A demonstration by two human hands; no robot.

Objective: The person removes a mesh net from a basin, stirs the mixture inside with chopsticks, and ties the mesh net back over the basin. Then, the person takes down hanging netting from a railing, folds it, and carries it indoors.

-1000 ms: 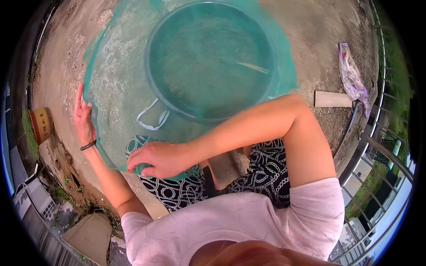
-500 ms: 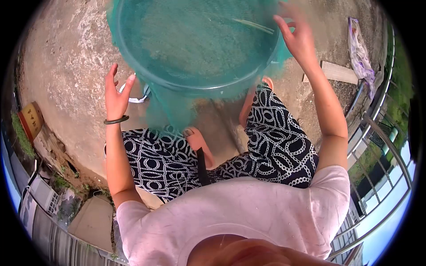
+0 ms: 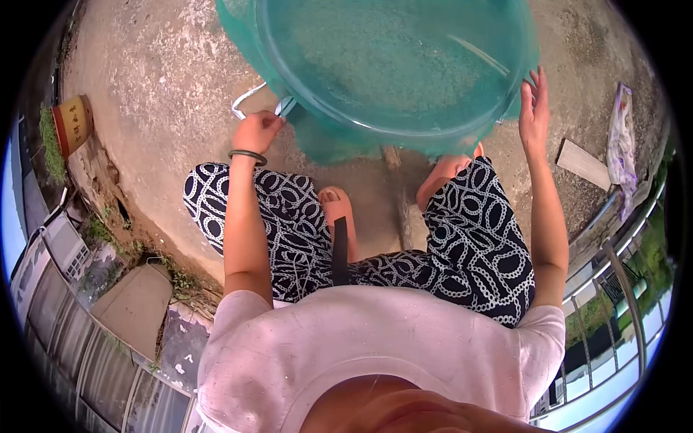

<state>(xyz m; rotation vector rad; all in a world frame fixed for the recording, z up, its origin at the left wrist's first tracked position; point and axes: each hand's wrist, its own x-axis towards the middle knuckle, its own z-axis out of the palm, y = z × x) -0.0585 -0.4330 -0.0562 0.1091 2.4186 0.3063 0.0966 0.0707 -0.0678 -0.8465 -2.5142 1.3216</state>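
A sheer green net lies over a wide round basin in front of my legs, its edge hanging past the rim. My left hand is closed at the basin's near left, its fingertips pinching the net's edge beside a white strap. To the right of the rim, my right hand has its fingers apart and holds nothing, close to the net's edge. Thin pale sticks show in the right part of the basin.
A wooden board and a crumpled purple-white plastic bag lie on the right, near a metal railing. A yellow and red plant pot stands at the far left. My sandalled feet are below the basin.
My left hand has closed on the net's edge by the strap. My right hand has come down beside the rim. The whole view has shifted, so the basin now appears further right.
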